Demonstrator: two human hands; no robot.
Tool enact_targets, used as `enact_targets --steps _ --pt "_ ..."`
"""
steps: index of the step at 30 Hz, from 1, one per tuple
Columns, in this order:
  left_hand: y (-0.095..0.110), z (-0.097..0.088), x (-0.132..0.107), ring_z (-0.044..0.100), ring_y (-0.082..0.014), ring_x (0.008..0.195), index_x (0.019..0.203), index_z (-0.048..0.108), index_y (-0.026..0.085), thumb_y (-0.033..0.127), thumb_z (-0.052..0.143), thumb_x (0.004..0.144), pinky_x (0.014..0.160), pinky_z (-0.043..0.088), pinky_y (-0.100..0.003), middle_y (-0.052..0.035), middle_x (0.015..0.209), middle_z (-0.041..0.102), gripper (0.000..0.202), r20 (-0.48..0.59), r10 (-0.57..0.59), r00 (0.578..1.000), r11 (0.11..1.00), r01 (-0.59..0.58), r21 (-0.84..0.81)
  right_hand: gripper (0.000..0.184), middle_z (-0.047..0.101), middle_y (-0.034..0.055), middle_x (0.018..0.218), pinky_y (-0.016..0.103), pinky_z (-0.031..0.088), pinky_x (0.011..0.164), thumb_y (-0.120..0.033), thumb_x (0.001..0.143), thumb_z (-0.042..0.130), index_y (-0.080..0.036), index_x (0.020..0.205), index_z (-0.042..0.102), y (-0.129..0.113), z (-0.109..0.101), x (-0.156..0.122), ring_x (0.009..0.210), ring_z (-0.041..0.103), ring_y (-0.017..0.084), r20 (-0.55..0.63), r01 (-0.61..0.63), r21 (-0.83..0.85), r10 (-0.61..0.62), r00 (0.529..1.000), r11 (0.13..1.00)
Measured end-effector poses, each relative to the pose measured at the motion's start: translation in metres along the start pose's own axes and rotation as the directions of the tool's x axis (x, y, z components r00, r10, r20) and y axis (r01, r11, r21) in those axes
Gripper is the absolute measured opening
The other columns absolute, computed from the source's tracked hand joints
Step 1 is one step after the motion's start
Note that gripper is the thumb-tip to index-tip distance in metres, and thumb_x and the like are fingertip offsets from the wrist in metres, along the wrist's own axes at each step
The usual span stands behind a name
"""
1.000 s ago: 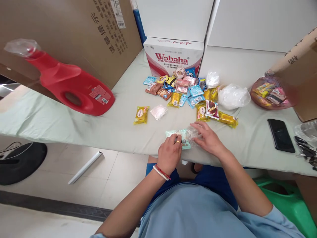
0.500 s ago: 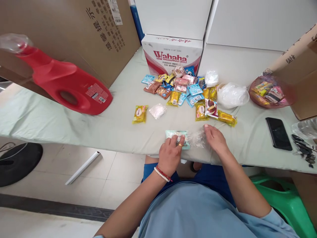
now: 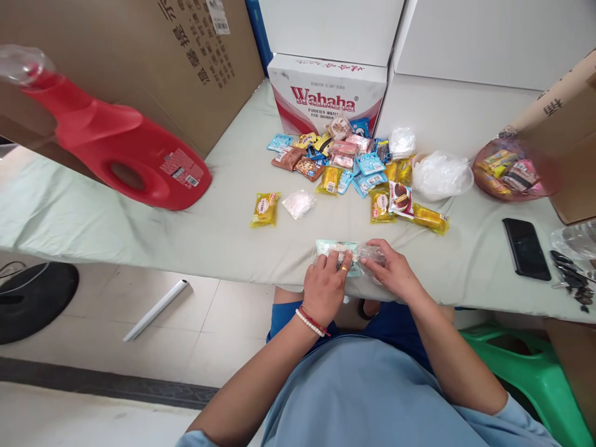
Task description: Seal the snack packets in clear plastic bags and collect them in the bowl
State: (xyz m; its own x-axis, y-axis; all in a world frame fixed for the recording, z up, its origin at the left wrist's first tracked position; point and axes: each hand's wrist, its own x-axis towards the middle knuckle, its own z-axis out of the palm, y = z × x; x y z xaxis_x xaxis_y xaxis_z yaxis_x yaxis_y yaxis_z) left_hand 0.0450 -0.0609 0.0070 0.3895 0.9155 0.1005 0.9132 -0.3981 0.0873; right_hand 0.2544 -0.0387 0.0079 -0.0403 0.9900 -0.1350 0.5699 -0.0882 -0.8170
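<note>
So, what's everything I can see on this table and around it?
teal snack packet: one, teal, near edge of table
clear plastic bag: one, see-through, right of it
snack packets: many, mixed colours, heaped mid-table
yellow packet: one, yellow, left of heap
detergent jug: one, red, lying far left
Wahaha carton: one, white and red, behind heap
phone: one, black, right side
left hand: one, bracelets, holding teal snack packet
right hand: one, bare, holding clear plastic bag

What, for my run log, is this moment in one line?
left hand: holds teal packet | right hand: pinches clear bag | both at table near edge
</note>
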Motion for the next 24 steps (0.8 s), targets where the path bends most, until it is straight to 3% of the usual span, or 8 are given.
enact_targets --steps 5,9,12,15,17,20,22,24 --pt "0.007 -0.004 0.001 0.061 -0.0274 0.101 0.15 0.054 0.024 0.019 0.049 0.103 0.072 0.051 -0.039 -0.0123 0.125 0.067 0.048 0.001 0.026 1.0 0.999 -0.026 0.03 0.021 0.07 0.0004 0.075 0.028 0.044 0.068 -0.038 0.096 0.059 -0.022 0.094 0.072 -0.03 0.005 0.007 0.069 0.062 0.018 -0.107 0.058 -0.061 -0.064 0.992 0.996" --pt "0.008 -0.002 0.005 0.064 -0.0287 0.104 0.133 0.066 0.015 0.013 0.049 0.101 0.076 0.055 -0.04 -0.0157 0.119 0.068 0.037 -0.024 0.008 1.0 1.0 -0.008 -0.022 0.014 0.075 0.0055 0.089 0.029 0.043 0.076 -0.023 0.094 0.057 -0.021 0.088 0.069 -0.064 0.026 0.027 0.082 0.066 0.02 0.01 0.155 -0.283 -0.158 0.987 0.947" --pt "-0.007 -0.005 0.003 0.067 -0.0266 0.104 0.12 0.071 0.015 0.014 0.049 0.1 0.082 0.058 -0.039 -0.0174 0.129 0.065 0.03 -0.09 -0.007 0.996 0.973 -0.014 -0.23 0.018 0.073 0.005 0.086 0.029 0.043 0.074 -0.024 0.099 0.051 -0.021 0.091 0.068 -0.072 0.041 0.039 0.08 0.065 0.02 0.08 0.143 -0.285 -0.126 0.989 0.948" --pt "-0.03 -0.013 -0.005 0.068 -0.0208 0.104 0.126 0.069 0.022 0.023 0.054 0.101 0.084 0.059 -0.033 -0.013 0.14 0.062 0.03 -0.202 -0.081 0.976 0.81 -0.054 -0.584 0.017 0.07 0.0043 0.086 0.029 0.043 0.077 -0.021 0.099 0.049 -0.021 0.095 0.066 -0.064 0.046 0.039 0.083 0.064 0.02 0.072 0.206 -0.248 -0.194 0.978 0.947" --pt "-0.043 -0.015 -0.008 0.068 -0.0186 0.103 0.126 0.07 0.025 0.028 0.055 0.102 0.086 0.058 -0.031 -0.0104 0.136 0.064 0.028 -0.242 -0.272 0.932 0.693 0.015 -0.721 0.018 0.069 0.0048 0.088 0.03 0.044 0.079 -0.019 0.098 0.048 -0.021 0.097 0.065 -0.057 0.046 0.035 0.085 0.063 0.021 0.04 0.244 -0.227 -0.242 0.97 0.943" --pt "-0.051 -0.006 -0.002 0.068 -0.021 0.095 0.121 0.07 0.02 0.038 0.063 0.098 0.085 0.057 -0.035 -0.0114 0.118 0.066 0.029 -0.159 -0.526 0.835 0.64 0.266 -0.721 0.019 0.068 0.0049 0.087 0.03 0.046 0.079 -0.021 0.099 0.047 -0.022 0.099 0.066 -0.051 0.047 0.029 0.082 0.063 0.021 0.007 0.254 -0.167 -0.257 0.966 0.952" --pt "-0.05 0.003 0.008 0.067 -0.0234 0.091 0.113 0.07 0.017 0.042 0.067 0.095 0.083 0.057 -0.038 -0.0111 0.107 0.065 0.031 -0.038 -0.537 0.843 0.66 0.392 -0.642 0.021 0.069 0.0057 0.089 0.031 0.048 0.078 -0.022 0.099 0.046 -0.021 0.101 0.067 -0.05 0.048 0.027 0.081 0.064 0.021 -0.003 0.261 -0.127 -0.263 0.965 0.957" --pt "-0.045 0.008 0.016 0.065 -0.0253 0.09 0.101 0.069 0.017 0.042 0.066 0.095 0.083 0.056 -0.04 -0.0095 0.097 0.064 0.026 0.033 -0.482 0.876 0.702 0.408 -0.583 0.023 0.07 0.0069 0.092 0.033 0.05 0.079 -0.024 0.099 0.047 -0.021 0.104 0.069 -0.05 0.049 0.025 0.079 0.065 0.02 -0.018 0.247 -0.074 -0.249 0.968 0.966"
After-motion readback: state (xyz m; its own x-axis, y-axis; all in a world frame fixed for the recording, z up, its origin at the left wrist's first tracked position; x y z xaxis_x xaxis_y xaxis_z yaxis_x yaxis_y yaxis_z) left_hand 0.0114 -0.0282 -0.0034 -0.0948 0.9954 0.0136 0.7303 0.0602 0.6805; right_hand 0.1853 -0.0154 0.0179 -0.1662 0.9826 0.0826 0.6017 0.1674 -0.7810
